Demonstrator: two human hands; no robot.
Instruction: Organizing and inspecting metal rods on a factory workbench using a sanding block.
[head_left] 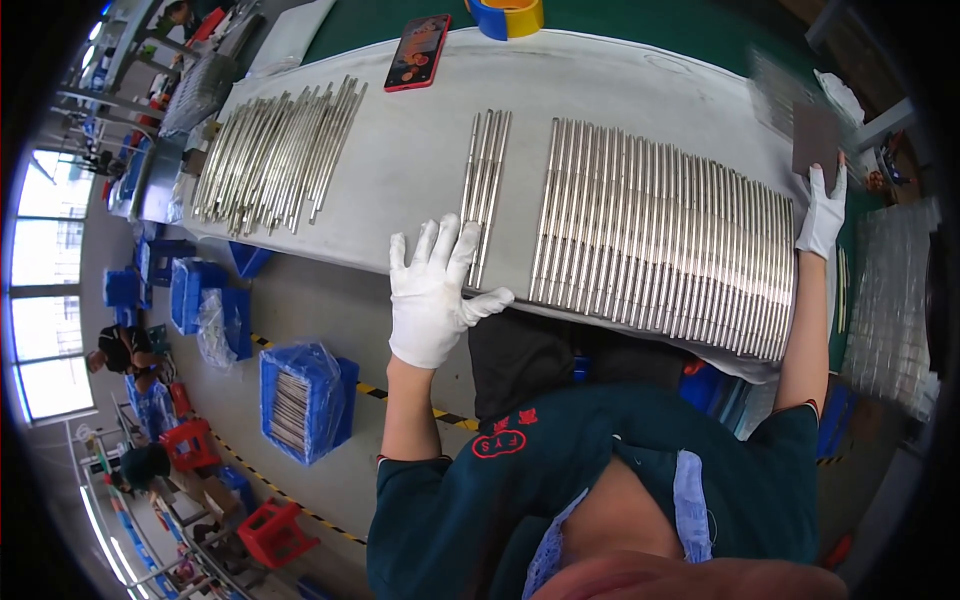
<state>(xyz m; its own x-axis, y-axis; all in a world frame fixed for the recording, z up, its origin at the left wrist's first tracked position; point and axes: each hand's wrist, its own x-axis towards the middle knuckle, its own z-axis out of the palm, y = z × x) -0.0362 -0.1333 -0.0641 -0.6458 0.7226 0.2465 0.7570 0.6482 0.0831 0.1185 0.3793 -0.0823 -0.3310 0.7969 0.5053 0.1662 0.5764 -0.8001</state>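
My left hand [430,295], in a white glove, is spread with fingers apart at the table's near edge. Its thumb reaches toward the lower ends of a small group of shiny metal rods [487,180]. To the right lies a wide, close-packed row of similar rods [660,230], side by side. Beyond that row's right end, my gloved right hand [823,215] grips a dark brown flat rectangular sheet [817,140], which looks like sandpaper. A looser bunch of rods [280,155] rests at the left of the table, its ends uneven.
A red-edged phone [417,53] and a roll of yellow and blue tape [507,17] lie along the far side of the pale table cover [400,150]. Blue bins [348,395], one holding rods, stand on the floor at left, near red stools [275,533] and other people.
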